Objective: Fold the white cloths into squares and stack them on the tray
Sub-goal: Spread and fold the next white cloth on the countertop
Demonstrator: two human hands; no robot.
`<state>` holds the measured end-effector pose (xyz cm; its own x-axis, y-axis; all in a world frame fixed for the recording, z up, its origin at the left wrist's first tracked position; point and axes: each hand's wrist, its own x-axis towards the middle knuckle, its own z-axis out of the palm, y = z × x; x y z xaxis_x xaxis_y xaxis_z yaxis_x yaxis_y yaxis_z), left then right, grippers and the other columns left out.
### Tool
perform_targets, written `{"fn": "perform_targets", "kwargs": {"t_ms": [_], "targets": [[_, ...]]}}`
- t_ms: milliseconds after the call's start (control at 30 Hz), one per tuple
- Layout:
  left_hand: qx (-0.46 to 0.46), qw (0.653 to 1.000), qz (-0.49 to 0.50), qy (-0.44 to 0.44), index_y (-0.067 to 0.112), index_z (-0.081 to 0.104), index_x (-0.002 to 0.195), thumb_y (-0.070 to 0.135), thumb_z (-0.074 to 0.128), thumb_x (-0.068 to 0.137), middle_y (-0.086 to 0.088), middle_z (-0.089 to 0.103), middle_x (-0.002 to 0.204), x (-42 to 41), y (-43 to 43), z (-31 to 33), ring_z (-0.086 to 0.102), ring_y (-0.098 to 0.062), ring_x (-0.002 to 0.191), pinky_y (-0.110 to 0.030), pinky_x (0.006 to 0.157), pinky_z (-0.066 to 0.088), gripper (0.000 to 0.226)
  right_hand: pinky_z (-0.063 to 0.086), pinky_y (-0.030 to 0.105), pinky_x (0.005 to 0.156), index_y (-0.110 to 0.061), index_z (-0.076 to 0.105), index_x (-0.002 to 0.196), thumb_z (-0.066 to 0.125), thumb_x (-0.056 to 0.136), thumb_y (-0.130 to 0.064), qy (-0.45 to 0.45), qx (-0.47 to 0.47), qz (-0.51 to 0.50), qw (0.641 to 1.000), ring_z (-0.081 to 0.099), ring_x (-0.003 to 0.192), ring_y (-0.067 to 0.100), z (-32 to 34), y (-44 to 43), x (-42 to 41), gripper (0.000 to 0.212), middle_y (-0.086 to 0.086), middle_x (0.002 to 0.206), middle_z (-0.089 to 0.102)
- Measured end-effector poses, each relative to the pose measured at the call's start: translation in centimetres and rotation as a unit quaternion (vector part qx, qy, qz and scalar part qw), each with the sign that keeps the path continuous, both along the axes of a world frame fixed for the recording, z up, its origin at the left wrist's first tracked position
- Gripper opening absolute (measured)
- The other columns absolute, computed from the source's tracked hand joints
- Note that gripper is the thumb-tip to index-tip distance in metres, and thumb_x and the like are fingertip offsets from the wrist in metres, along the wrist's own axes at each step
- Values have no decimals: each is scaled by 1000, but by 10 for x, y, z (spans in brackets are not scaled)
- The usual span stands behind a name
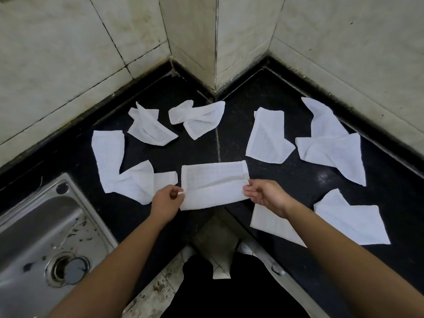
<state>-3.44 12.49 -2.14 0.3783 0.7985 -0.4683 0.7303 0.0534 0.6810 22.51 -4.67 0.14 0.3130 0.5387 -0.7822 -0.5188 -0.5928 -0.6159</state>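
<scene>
Steel sink [39, 226] at far left, set in the black counter [390, 180]. Next, we note three crumpled cloths [149, 127] towards the wall. Our left hand [164, 203] pinches the left end of the centre cloth [213, 184], thumb against fingers. This cloth lies at the counter's front corner, folded lengthwise into a strip. Our right hand [263, 196] pinches its right end. A flat cloth [268, 223] lies under the right forearm. Three loose cloths [330, 150] lie further right.
</scene>
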Motion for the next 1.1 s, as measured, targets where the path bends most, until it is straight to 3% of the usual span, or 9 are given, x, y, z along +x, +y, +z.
{"fn": "perform_targets", "kwargs": {"t_ms": [67,200,500,567,667,800,933,1033,1100], "targets": [[-26,999,39,-14,22,68,99,17,68,91,7,65,94,9,11,-5,63,-16,95,-34,85,53,10,54,22,77,-11,67,115,66,92,-6,-50,-6,13,999,71,92,14,-2,10,4,23,5,97,74],[-73,988,123,-56,23,67,105,20,72,88,-2,69,104,24,32,-15,67,-21,98,-46,92,56,18,43,22,57,-2,73,101,66,96,-25,-159,-47,25,986,53,64,12,-14,28,13,25,3,73,62],[-22,983,176,-40,24,69,94,29,76,85,5,69,95,51,57,-26,67,-16,92,-42,92,56,14,47,28,70,-23,74,91,67,93,-37,-199,-99,3,975,57,77,10,-33,52,25,16,-8,86,66],[-15,985,169,-24,20,70,99,31,75,86,9,67,92,54,58,-27,65,-13,91,-40,91,55,17,50,31,75,-24,72,89,67,93,-38,-205,-107,0,973,58,82,12,-39,54,27,16,-7,90,67],[-5,988,155,-14,18,71,104,33,73,87,9,66,94,58,56,-26,63,-10,91,-30,88,52,23,50,32,69,-24,71,90,65,93,-39,-212,-110,-1,971,58,81,14,-41,52,28,17,-4,91,67],[10,989,150,-7,16,71,104,31,72,89,7,66,93,62,54,-26,60,-6,84,-13,69,41,22,53,30,76,-24,70,88,67,91,-41,-243,-105,3,964,63,80,15,-48,49,29,18,-3,91,70],[30,989,144,-1,10,66,111,29,70,91,-1,66,99,64,50,-24,58,-9,83,-10,66,38,28,53,31,82,-24,67,91,68,91,-43,-278,-107,13,955,63,84,12,-48,50,27,19,-5,91,68],[172,983,60,34,13,62,117,38,64,93,-4,62,107,56,41,-23,60,-19,95,-26,81,47,34,49,29,80,-18,62,107,63,96,-38,-390,-85,38,916,61,88,14,-44,44,17,23,-1,99,64],[308,948,-72,42,11,61,123,32,58,98,-12,58,121,50,32,-29,56,-29,107,-41,91,47,32,50,34,82,-13,61,118,53,101,-30,-557,-23,116,822,61,95,22,-47,37,7,25,6,113,61]]}}
